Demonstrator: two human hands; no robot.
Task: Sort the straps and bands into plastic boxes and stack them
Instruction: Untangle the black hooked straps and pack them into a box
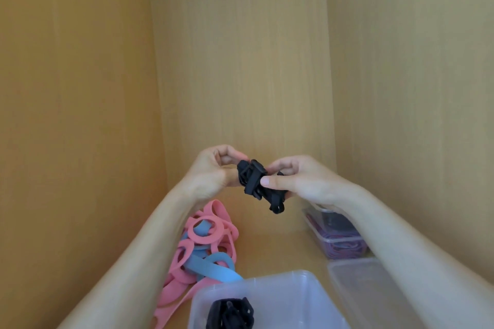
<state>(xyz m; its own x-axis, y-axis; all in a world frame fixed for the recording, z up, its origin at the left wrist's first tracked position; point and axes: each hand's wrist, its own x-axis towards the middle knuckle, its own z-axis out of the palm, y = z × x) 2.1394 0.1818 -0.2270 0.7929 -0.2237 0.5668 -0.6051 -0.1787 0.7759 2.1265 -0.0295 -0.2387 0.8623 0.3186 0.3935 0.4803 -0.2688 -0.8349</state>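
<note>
Both hands hold a bundled black strap [256, 184] with a buckle up in front of me, above the shelf floor. My left hand [213, 171] pinches its left end and my right hand [296, 181] grips its right side, thumb across it. Below, near the front, stands a clear plastic box [270, 291] with another black strap [230, 314] lying inside. A pile of pink bands [205, 232] and blue bands [213, 267] lies loose on the left of the shelf floor.
A second clear box [336, 235] at the right holds purple bands, partly hidden by my right forearm. A flat clear lid [366, 288] lies in front of it. Wooden cabinet walls close in at the left, back and right.
</note>
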